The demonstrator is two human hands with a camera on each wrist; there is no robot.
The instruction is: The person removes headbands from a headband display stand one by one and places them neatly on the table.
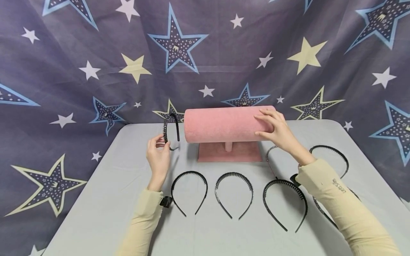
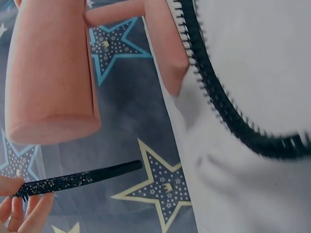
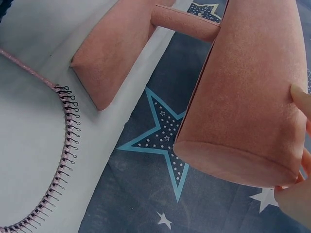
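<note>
Upright at the left of the pink roll stand (image 1: 221,124), a black headband (image 1: 165,128) is pinched between the thumb and fingers of my left hand (image 1: 158,156). Sparkling specks cover part of this headband (image 2: 73,182) in the left wrist view, and its free end points toward the stand's side. The stand is a padded horizontal cylinder on a short post and flat base (image 1: 211,153). My right hand (image 1: 278,129) grips the cylinder's right end, fingers spread over the top and front, thumb lower on the front.
Three dark toothed headbands (image 1: 189,172) lie in a row on the grey-white table (image 1: 96,213) in front of the stand. Further right lie a pink headband (image 3: 67,126), a black one (image 1: 333,148) and another partly under my right forearm. A star-patterned curtain (image 1: 224,71) hangs behind.
</note>
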